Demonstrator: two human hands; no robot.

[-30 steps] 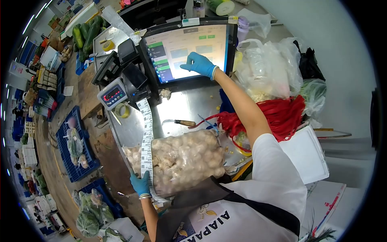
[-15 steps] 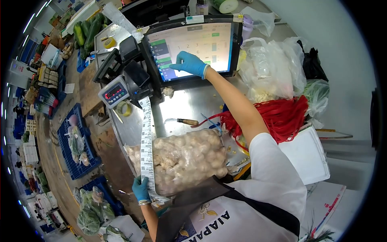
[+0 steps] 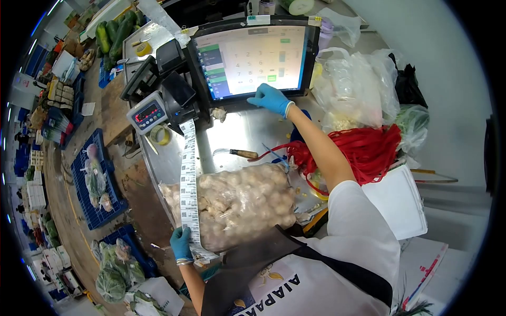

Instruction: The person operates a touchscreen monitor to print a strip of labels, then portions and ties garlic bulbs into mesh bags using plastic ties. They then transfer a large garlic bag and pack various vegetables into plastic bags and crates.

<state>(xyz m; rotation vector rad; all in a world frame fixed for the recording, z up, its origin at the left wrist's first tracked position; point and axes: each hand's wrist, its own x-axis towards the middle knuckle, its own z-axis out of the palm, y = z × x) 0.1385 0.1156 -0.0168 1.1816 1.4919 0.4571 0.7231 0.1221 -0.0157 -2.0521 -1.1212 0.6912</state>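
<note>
Apparently for tautness, label strip (image 3: pixel 188 168) was pinched in left hand (image 3: pixel 181 243) by left edge of bench (image 3: pixel 216 138); right hand (image 3: pixel 270 99), curled narrow, was held before screen (image 3: pixel 253 52).

The left hand (image 3: pixel 181 244) and the right hand (image 3: pixel 271 100) are gloved in bright blue. The label strip (image 3: pixel 188 174) is white with rows of black print, the bag of bulbs (image 3: pixel 247 200) cream and tan, the screen (image 3: pixel 253 42) pale with green and slate-blue blocks. The tabletop (image 3: pixel 224 134) shines silver-grey, the straps (image 3: pixel 366 155) are vivid red, the knife handle (image 3: pixel 244 154) brown.
</note>
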